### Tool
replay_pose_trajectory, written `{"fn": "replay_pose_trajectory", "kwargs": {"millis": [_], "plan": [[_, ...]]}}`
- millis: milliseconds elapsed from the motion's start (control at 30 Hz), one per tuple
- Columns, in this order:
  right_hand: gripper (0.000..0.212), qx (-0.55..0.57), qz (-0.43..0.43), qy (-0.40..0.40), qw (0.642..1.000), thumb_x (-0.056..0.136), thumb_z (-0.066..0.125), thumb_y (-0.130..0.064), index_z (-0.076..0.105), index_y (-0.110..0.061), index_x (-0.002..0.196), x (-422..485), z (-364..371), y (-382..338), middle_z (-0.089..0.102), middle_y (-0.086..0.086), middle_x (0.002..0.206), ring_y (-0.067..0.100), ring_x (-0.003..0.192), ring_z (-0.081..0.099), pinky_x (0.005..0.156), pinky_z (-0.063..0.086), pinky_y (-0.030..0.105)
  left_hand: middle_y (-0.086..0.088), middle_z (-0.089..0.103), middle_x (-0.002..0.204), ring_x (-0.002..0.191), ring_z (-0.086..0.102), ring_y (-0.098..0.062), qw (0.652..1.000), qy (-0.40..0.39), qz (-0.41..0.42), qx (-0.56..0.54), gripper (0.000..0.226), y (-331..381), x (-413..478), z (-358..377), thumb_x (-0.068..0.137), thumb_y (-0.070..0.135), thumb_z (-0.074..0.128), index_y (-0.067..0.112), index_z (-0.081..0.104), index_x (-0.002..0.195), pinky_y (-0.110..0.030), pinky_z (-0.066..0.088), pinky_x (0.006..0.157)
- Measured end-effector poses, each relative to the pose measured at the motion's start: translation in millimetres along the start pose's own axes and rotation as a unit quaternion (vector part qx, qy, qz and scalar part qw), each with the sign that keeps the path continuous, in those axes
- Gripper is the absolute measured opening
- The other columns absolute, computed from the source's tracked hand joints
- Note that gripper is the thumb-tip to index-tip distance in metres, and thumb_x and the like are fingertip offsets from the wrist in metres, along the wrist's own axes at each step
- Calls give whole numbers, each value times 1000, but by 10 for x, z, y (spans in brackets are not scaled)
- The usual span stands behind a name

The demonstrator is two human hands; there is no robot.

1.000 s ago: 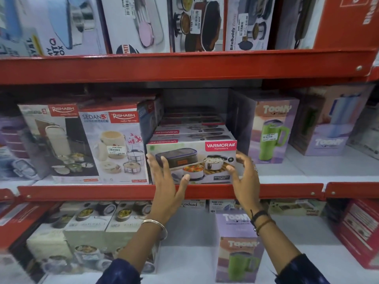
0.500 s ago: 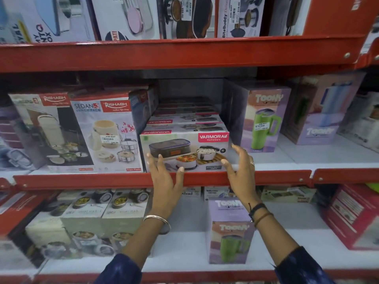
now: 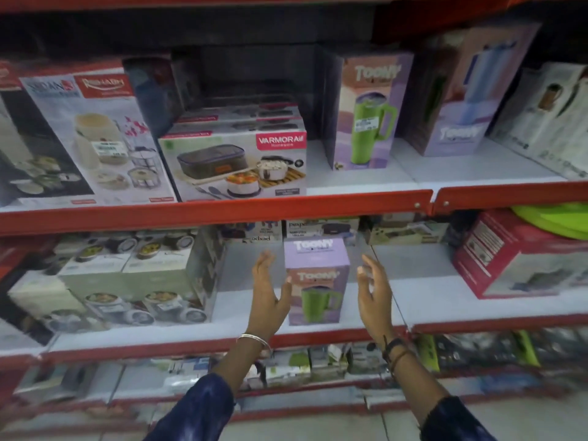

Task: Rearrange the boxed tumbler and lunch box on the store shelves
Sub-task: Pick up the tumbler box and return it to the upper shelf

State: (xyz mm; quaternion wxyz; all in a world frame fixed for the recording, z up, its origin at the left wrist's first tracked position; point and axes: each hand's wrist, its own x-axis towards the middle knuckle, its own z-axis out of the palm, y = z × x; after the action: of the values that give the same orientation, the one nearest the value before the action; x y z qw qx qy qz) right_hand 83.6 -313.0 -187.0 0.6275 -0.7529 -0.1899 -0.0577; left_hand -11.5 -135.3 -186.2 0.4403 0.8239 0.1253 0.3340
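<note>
1. My left hand [image 3: 267, 297] and right hand [image 3: 375, 292] hang released, fingers spread, flanking the Toony tumbler box [image 3: 316, 281]; neither touches it.
2. Bare shelf board [image 3: 426, 291] lies right of that box.
3. On the shelf above it stands the Varmora lunch box [image 3: 235, 167], at the red front edge [image 3: 222, 211].

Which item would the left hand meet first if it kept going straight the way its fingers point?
Probably nothing near: the open left hand points up and back beside the purple cardboard tumbler box, toward small boxes at the rear; depth is unclear.
</note>
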Motion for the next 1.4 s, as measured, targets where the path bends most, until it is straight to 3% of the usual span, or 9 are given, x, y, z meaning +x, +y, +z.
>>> {"fn": "replay_pose_trajectory", "kwargs": {"millis": [167,300,400,533,767,967,1100,1267,1400], "plan": [[41,14,127,-88,988,101,34,-26,38,-14,139,-70,55,268,42,6,146,21,133,40,104,32,26,-14,24,148,138,25,-25,987,-97,-125,-8,76,-203,-258,296,87,55,36,7,15,143,-40,22,115],[44,24,149,-161,975,101,27,-31,31,-19,143,-56,99,253,36,-10,137,7,127,35,99,26,11,-13,46,136,123,46,-20,982,-119,-145,-36,85,-280,-273,379,84,69,33,7,24,140,-32,35,106],[44,50,164,-162,972,101,28,-33,31,-21,143,-86,77,288,35,-13,136,10,131,36,104,27,18,-12,48,135,123,47,-21,981,-108,-151,-52,74,-219,-274,385,86,58,33,8,29,139,-27,35,106],[36,93,131,-133,978,101,31,-30,38,-33,136,-128,-51,272,39,-3,148,13,135,37,107,32,19,-4,47,138,123,49,-13,983,-90,-139,-77,79,-87,-396,345,83,69,33,16,29,141,-31,38,106],[38,154,18,-118,981,93,42,-24,49,-26,131,-64,-277,-186,44,2,142,13,133,41,110,35,30,-4,52,132,124,47,-12,994,19,-62,-89,42,378,-405,82,94,37,40,23,40,134,-41,42,102],[32,153,-40,-93,983,98,42,-14,51,-18,128,177,-344,-587,46,-10,118,-12,104,51,92,42,10,10,57,111,104,57,-6,994,50,-21,-93,35,729,-111,-143,93,32,42,24,49,126,-25,50,82],[27,142,-42,-81,986,98,41,-17,54,-30,119,257,-361,-611,47,-15,115,-13,100,52,89,42,9,9,58,113,97,54,12,995,51,-23,-79,42,802,-66,-140,91,37,43,18,53,127,-14,46,79],[27,123,-33,-67,990,99,41,-18,57,-21,121,213,-363,-520,48,1,123,11,111,53,91,42,10,4,59,114,101,55,6,996,43,-27,-68,42,827,-117,-120,89,36,44,17,54,126,-4,41,77],[26,119,-33,-63,990,99,42,-19,56,-20,121,195,-381,-552,48,3,125,0,107,53,88,42,7,6,57,113,96,51,18,997,39,-25,-66,34,868,-107,-147,93,31,48,20,53,125,-1,40,74]]}}
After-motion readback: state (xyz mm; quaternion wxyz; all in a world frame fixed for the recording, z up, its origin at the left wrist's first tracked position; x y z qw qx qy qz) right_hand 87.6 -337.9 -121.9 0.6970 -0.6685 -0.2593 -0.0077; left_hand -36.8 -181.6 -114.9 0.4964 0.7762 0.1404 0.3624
